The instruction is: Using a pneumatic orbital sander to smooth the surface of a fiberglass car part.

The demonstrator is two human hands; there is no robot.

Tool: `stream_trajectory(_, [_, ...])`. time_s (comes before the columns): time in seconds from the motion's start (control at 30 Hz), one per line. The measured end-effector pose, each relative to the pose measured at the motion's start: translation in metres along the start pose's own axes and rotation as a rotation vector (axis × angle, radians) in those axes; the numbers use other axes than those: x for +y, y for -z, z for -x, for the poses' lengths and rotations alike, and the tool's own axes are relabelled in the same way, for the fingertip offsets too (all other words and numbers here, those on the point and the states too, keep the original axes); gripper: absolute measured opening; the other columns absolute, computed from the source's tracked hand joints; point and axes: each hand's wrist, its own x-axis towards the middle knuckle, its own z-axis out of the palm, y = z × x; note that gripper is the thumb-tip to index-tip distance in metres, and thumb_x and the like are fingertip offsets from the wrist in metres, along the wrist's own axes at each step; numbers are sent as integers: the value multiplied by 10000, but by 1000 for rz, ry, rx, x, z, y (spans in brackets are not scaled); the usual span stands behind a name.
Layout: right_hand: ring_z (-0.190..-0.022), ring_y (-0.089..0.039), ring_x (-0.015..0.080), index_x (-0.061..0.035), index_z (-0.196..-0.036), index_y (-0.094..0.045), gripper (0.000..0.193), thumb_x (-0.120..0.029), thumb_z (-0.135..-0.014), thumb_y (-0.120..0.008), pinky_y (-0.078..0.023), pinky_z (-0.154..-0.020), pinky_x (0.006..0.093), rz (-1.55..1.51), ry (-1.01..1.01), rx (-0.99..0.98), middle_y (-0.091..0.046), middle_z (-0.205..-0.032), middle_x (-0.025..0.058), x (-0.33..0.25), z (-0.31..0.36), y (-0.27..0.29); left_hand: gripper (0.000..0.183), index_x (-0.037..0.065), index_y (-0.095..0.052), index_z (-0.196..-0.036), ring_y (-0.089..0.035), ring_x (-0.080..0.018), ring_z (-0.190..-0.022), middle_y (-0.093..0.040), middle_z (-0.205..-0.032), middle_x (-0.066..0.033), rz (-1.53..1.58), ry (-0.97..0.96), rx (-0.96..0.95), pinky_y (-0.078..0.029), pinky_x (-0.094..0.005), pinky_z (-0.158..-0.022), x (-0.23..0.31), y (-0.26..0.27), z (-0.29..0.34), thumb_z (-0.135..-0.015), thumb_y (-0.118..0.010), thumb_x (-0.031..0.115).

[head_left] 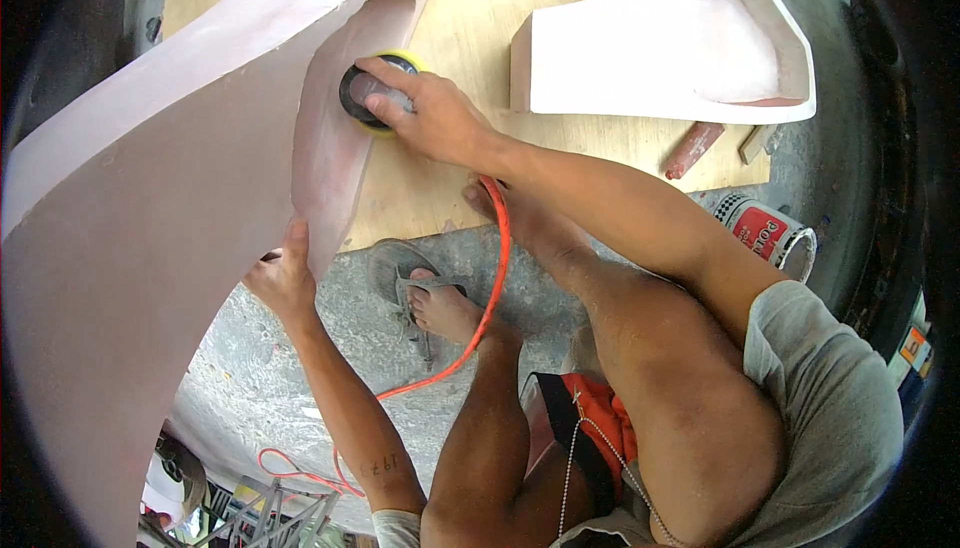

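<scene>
My right hand (430, 108) is wrapped over a round power sander (352, 93) with a black body and a yellow rim. The sander lies against the recessed face of a large pinkish-white moulded panel (170, 163), which fills the left side. Along the panel's lower edge, my left hand (285, 278) grips it with the thumb on the near face; its other fingers are partly hidden behind. An orange hose (500, 248) emerges below my right wrist and curves down to the floor. Its joint with the sander is hidden.
A second white moulded piece (620, 58) with a hollow lies on the plywood board (440, 193) at the right. Near it are a reddish cylinder (693, 151), a wood scrap (756, 144) and a tin can (762, 233). Metal framing (270, 518) stands at the lower left. My feet flank the hose.
</scene>
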Motion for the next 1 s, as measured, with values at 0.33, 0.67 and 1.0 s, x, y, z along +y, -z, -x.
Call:
stream_trajectory(0.33, [-1091,-672,426,-172,-1486,-509,497,-344,-1027,-588,-518,-965,456,19,-36,101,-696,-1190,253,2,-26,13,637,-51,-623,-1246,-609,-288,-1125,-652,-1231,-159,54,-13,1,-459,-423,-1013,6,-2,-2,-804,-880,329])
stream_trajectory(0.67, [-1122,-663,426,-147,-1493,-502,520,-362,-1026,-585,-512,-987,455,39,-53,76,-693,-1215,251,2,-32,14,609,-47,-633,-1216,-631,-278,-1071,-670,-1187,-154,28,-23,-8,-472,-411,-984,4,-1,-2,-801,-885,322])
stream_trajectory(1.0, [-1119,-659,452,-187,-1490,-512,489,-345,-1033,-584,-518,-959,466,0,45,-73,-694,-1194,260,1,8,2,616,-62,-620,-1230,-619,-298,-1089,-660,-1195,-168,-4,-10,10,-462,-426,-1000,1,-1,0,-806,-882,298])
